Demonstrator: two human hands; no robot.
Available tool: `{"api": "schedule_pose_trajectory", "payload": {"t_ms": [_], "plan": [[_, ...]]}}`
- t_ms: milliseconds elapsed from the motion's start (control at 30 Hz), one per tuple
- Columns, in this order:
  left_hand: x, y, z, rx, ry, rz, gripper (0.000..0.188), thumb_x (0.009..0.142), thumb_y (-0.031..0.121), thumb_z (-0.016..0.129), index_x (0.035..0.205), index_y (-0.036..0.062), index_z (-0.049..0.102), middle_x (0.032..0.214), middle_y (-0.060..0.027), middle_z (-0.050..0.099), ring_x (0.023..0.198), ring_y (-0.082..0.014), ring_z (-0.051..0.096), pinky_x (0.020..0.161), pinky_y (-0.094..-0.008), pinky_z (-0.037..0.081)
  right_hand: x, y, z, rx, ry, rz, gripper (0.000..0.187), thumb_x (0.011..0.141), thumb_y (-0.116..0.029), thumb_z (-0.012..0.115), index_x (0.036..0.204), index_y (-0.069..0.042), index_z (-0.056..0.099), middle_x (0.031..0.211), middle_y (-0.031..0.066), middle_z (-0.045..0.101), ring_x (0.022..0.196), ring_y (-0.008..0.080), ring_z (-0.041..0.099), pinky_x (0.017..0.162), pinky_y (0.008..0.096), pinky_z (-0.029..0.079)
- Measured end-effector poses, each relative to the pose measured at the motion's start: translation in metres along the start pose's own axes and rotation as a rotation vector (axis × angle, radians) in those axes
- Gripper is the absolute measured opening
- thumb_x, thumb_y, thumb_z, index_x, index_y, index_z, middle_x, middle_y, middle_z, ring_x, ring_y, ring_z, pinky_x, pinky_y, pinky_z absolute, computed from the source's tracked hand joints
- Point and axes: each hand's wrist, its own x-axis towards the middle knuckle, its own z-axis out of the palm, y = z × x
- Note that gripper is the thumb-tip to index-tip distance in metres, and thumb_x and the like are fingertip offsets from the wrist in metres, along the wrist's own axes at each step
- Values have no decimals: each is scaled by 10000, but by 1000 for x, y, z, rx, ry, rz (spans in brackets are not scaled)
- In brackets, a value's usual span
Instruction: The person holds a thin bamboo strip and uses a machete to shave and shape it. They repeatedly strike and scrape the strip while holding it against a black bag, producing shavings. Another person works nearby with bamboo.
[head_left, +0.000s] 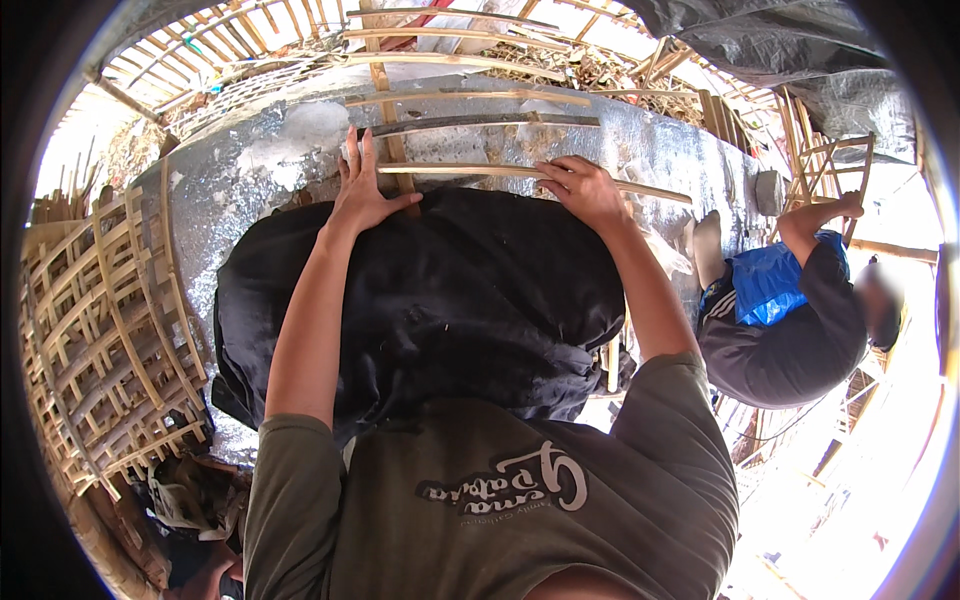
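Note:
Across my folded legs lies a black cloth (430,300). Just beyond it a thin bamboo strip (460,169) runs from side to side, crossing over a lengthwise bamboo slat (393,150). My right hand (588,193) grips this strip to the right of the crossing, thumb and fingers closed around it. My left hand (362,190) is open at the strip's left end, its fingers pointing away and its thumb stretched toward the slat. Whether the left fingertips press on anything is hard to tell. Farther off, a darker strip (480,124) and several pale strips (470,97) cross the same slat.
Worn silvery sheeting (250,150) covers the ground. A woven bamboo lattice (110,330) stands at the left. Close on my right, another person (790,330) in dark clothes sits with a blue cloth (765,280). A grey block (769,192) and a bamboo frame (835,165) are beyond.

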Motion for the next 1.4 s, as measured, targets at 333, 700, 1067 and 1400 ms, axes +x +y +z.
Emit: {"api": "schedule_pose_trajectory", "payload": {"t_ms": [333,700,1067,1400], "plan": [[-10,17,-4,109,89,-79,1406,602,657,872,1630,167,46,1692,-168,-19,1537,-466,29,1157,-731,155,5,-1,3,18,77,27,216,860,-255,765,1054,-162,770,971,17,729,866,233,714,727,374,607],[-18,9,8,403,-4,249,732,927,541,632,1571,389,319,1695,10,153,1556,-340,116,1157,-742,160,11,-6,15,40,-95,166,307,856,-208,762,1140,-126,680,1143,81,707,1021,317,682,869,426,574],[-19,9,12,432,-4,237,670,960,533,592,1563,401,332,1687,33,176,1541,-339,193,1142,-736,233,21,-2,29,85,-318,207,255,852,-152,724,1095,-128,651,1096,90,696,1054,340,666,883,461,550],[-19,9,11,395,-5,225,661,951,520,613,1550,395,364,1688,45,164,1536,-342,206,1127,-737,270,20,7,38,136,-292,237,116,871,-160,721,965,-101,689,1052,83,713,1086,311,647,934,456,526]]}}
